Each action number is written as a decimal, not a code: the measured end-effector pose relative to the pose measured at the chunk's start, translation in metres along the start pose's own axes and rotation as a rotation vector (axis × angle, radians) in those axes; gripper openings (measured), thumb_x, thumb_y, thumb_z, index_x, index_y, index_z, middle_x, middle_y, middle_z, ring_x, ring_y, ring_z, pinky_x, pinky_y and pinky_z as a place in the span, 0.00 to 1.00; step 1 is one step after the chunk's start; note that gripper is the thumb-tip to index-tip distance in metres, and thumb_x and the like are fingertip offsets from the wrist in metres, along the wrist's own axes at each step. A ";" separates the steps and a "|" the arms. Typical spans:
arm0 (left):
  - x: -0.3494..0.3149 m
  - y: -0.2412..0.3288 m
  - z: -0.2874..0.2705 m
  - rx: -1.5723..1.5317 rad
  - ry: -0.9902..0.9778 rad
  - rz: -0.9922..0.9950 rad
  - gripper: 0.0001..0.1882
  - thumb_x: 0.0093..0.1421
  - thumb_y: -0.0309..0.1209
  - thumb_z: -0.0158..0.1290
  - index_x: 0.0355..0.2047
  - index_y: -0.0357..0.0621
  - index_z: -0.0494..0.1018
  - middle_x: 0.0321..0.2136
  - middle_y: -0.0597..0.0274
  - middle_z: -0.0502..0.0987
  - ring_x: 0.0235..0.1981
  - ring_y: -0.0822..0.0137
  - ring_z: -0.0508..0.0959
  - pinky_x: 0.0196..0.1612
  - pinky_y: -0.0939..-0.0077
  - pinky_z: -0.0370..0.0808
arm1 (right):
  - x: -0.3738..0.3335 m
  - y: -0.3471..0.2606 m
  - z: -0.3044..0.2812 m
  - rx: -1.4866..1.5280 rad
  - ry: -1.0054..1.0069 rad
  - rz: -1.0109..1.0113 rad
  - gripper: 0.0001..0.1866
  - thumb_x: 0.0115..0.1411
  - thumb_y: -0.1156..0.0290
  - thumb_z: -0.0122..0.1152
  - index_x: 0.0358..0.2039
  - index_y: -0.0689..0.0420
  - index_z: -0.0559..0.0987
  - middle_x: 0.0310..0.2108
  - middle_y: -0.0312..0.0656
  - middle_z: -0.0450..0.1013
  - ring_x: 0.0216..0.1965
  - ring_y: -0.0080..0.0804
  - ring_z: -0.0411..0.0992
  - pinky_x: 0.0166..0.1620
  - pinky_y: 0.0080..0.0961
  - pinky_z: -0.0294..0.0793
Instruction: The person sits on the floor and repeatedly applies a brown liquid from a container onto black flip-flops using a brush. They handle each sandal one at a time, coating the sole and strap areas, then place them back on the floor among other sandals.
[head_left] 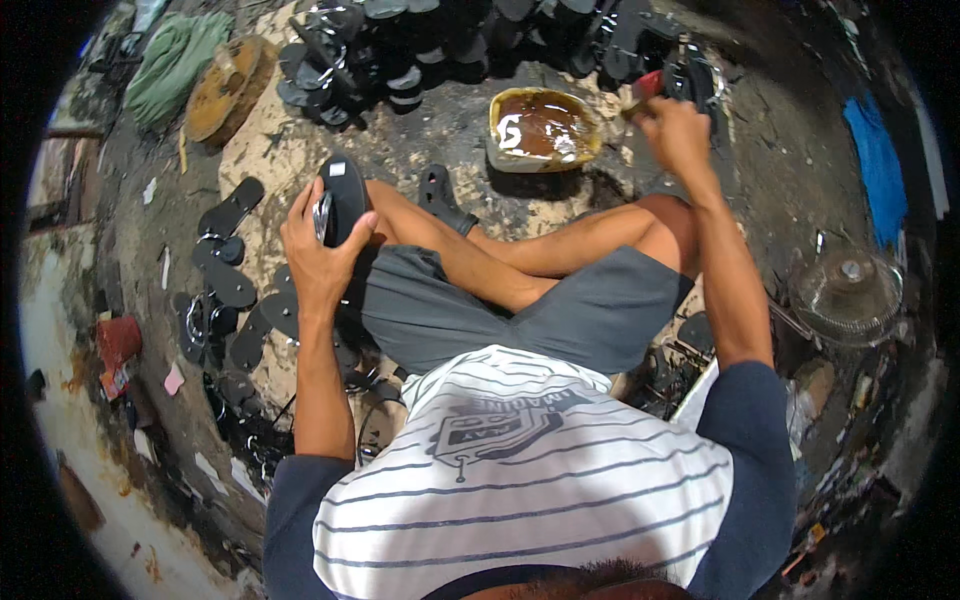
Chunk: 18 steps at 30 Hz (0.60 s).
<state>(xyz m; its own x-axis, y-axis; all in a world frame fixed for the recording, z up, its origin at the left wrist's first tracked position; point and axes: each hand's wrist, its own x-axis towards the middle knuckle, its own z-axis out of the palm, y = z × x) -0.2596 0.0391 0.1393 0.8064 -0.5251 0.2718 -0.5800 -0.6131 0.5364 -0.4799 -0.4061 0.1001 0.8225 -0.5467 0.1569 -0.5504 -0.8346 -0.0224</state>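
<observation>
My left hand [318, 240] is closed around a black sandal [345, 190] with a small white label near its toe end. The sandal is held upright above my left knee, its strap by my fingers. Out to the right, my right hand [682, 145] is closed on what looks like a brush [648, 84] with a red part; its far end is blurred. Between the hands, farther off, stands an off-white tub [505, 160] holding glossy amber-brown liquid, with drips on its rim. The brush is apart from the tub, to its right.
Black sandals [405, 80] are piled along the far side. More loose sandals [230, 275] lie at the left. A rusty round disc [230, 90] sits beside green cloth [175, 70]. On the right are a fan-like wire cage [848, 300] and blue cloth [875, 170].
</observation>
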 end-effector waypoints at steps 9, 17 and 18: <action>0.027 0.093 0.027 -1.705 -0.210 -0.490 0.32 0.63 0.58 0.50 0.54 0.43 0.72 0.43 0.60 0.79 0.41 0.64 0.79 0.49 0.69 0.77 | -0.018 -0.217 -0.083 1.580 0.089 0.164 0.18 0.63 0.58 0.66 0.41 0.62 0.82 0.35 0.36 0.78 0.34 0.17 0.71 0.39 0.18 0.71; 0.009 0.110 0.037 -1.887 -0.213 -0.437 0.38 0.62 0.62 0.47 0.60 0.44 0.66 0.53 0.59 0.73 0.55 0.62 0.73 0.61 0.64 0.69 | -0.008 -0.238 -0.079 1.352 0.392 -0.110 0.15 0.64 0.63 0.63 0.46 0.60 0.79 0.41 0.38 0.78 0.41 0.24 0.74 0.45 0.22 0.72; 0.010 0.104 0.038 -1.897 -0.243 -0.416 0.38 0.62 0.62 0.47 0.60 0.44 0.65 0.54 0.59 0.73 0.56 0.61 0.72 0.61 0.63 0.69 | 0.003 -0.236 -0.076 1.436 0.474 -0.135 0.15 0.65 0.64 0.62 0.46 0.59 0.79 0.41 0.37 0.78 0.40 0.24 0.74 0.44 0.22 0.72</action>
<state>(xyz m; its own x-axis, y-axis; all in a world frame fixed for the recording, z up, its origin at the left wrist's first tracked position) -0.3169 -0.0525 0.1673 0.7114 -0.6974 -0.0865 0.5978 0.5359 0.5963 -0.3591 -0.2057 0.1808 0.5793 -0.6250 0.5233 0.3548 -0.3847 -0.8521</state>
